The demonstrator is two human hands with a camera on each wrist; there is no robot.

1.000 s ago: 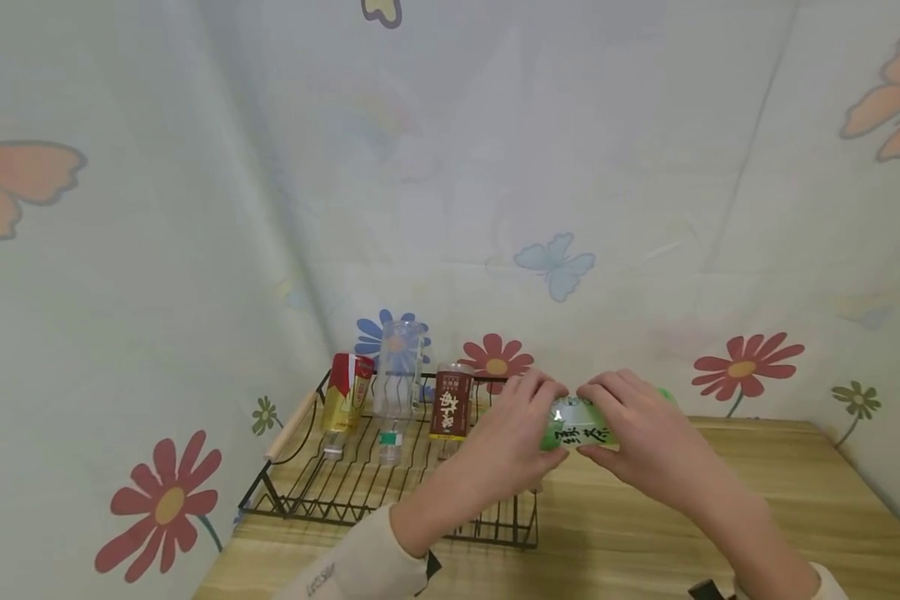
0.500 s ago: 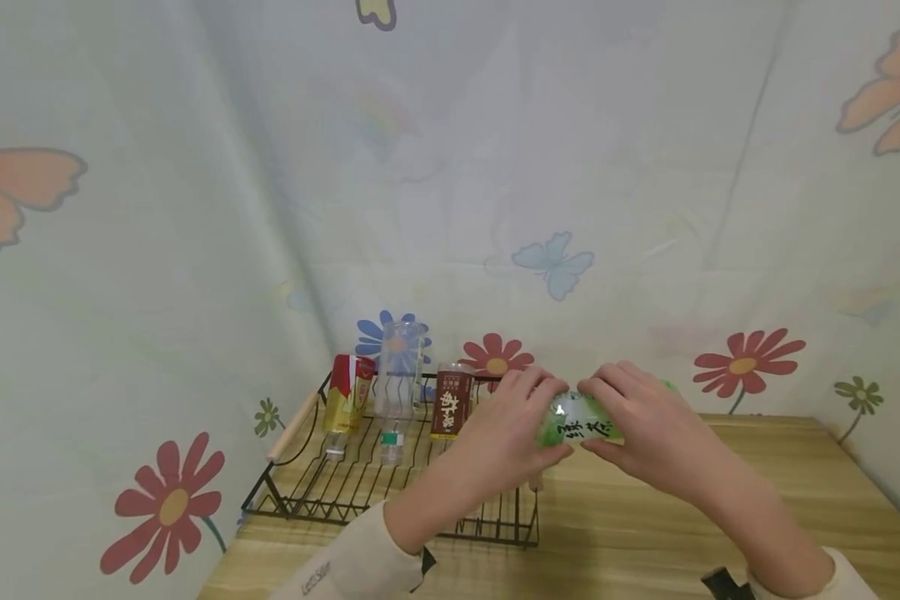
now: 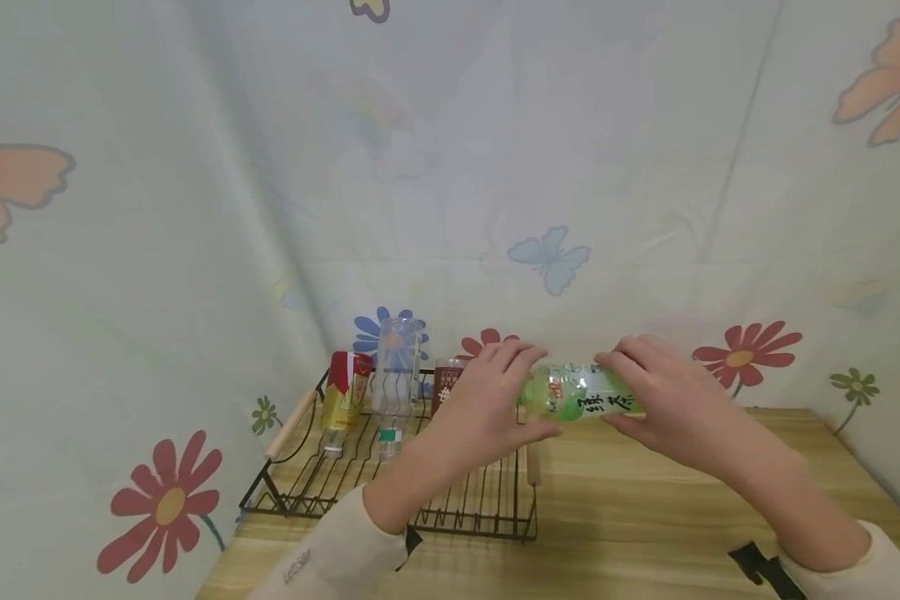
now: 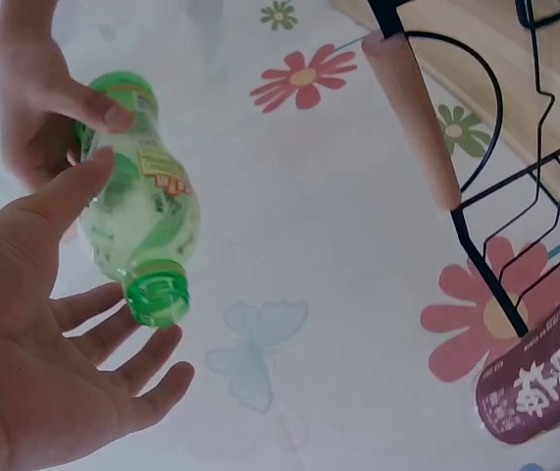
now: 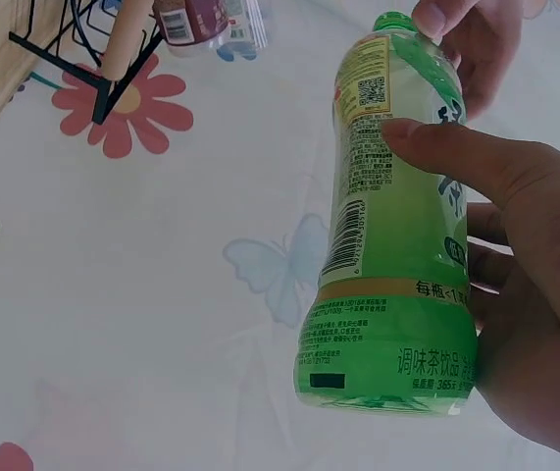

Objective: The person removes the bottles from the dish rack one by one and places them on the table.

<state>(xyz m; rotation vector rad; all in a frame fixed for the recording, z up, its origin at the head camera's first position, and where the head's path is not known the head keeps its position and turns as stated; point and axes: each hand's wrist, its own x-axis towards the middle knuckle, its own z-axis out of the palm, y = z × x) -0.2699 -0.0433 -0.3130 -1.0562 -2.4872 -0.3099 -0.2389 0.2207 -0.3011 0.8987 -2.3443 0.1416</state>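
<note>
A green tea bottle [image 3: 581, 392] lies roughly sideways in the air, above and right of a black wire rack. My right hand [image 3: 675, 400] grips its body near the base, thumb on the label in the right wrist view. My left hand [image 4: 64, 353] is around the green neck end, its fingers loosely spread; the thumb overlaps the bottle and the other fingers stand apart around the neck. In the right wrist view the bottle [image 5: 387, 255] shows its base towards me, with my left hand [image 5: 481, 49] at the far end.
The wire rack [image 3: 487, 525] with wooden handles stands left on the wooden table [image 3: 645, 500]. On it lean a red-and-gold bottle [image 3: 347, 392], a clear bottle [image 3: 397, 375] and a maroon-labelled bottle [image 3: 446, 379], necks down. A flowered cloth [image 3: 420, 208] hangs behind.
My hands have moved apart, the left towards the neck end, so more of the green tea bottle shows. Both hands and the bottle are slightly higher in view.
</note>
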